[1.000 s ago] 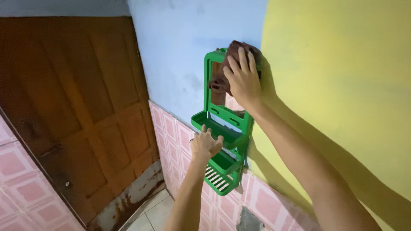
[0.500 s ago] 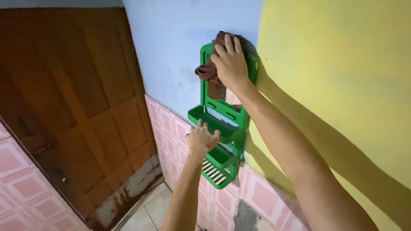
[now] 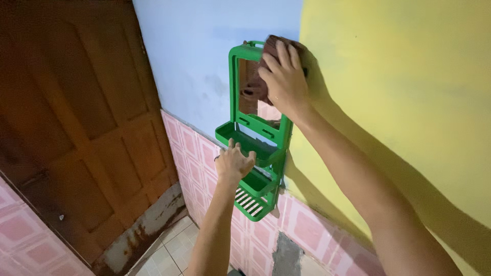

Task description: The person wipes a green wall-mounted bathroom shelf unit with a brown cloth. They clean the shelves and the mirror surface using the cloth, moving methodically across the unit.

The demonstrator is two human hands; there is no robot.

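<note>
A green plastic wall rack (image 3: 234, 87) with a mirror (image 3: 250, 102) and two small shelves hangs in the corner where a blue wall meets a yellow one. My right hand (image 3: 284, 82) presses a brown cloth (image 3: 271, 48) against the upper right part of the mirror. My left hand (image 3: 232, 163) grips the front rim of the upper shelf (image 3: 230, 137) from below. The lower shelf (image 3: 253, 207) has a white slatted bottom.
A brown wooden door (image 3: 76, 128) stands to the left. Pink square tiles (image 3: 194, 153) cover the lower walls, with a bare grey patch (image 3: 286, 255) below the rack. Pale floor tiles (image 3: 163, 258) show at the bottom.
My right hand and the cloth have shifted to the right and slightly down on the mirror, uncovering its left side. The view has drifted, so the rack sits further left.
</note>
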